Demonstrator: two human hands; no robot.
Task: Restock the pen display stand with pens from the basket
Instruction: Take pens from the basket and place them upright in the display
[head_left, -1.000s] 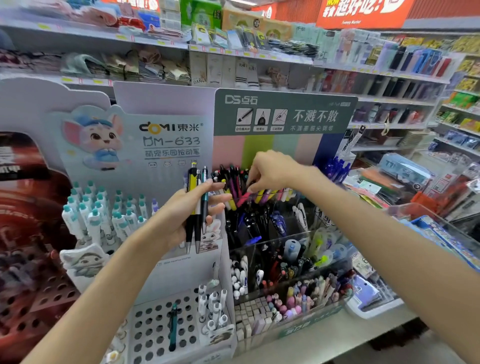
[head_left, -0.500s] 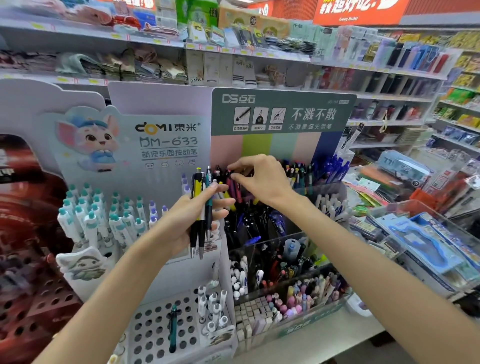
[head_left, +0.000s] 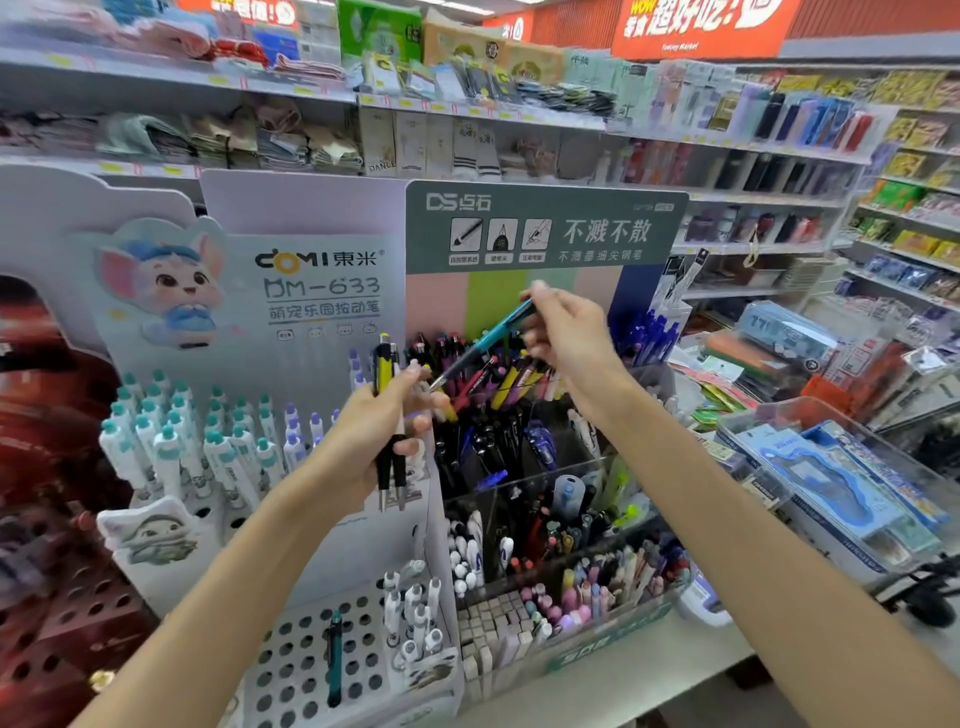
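Observation:
My left hand (head_left: 371, 431) grips a small bunch of black and yellow pens (head_left: 388, 421), held upright in front of the display stand. My right hand (head_left: 569, 338) pinches a teal pen (head_left: 485, 343) by its top end, and the pen slants down-left with its tip near my left fingers. Behind both hands stands the green-headed pen display stand (head_left: 540, 228), its clear tiers packed with many coloured pens (head_left: 498, 384). The basket is not in view.
Left of it a white DOMI stand (head_left: 311, 280) holds rows of teal-capped pens (head_left: 171, 441) and a perforated tray (head_left: 311, 660) with one dark pen. Clear boxes (head_left: 831, 493) of stationery sit at the right. Store shelves run behind.
My right hand has risen from the back pen row with a teal pen pinched in it. The bunch in my left hand looks one pen thinner.

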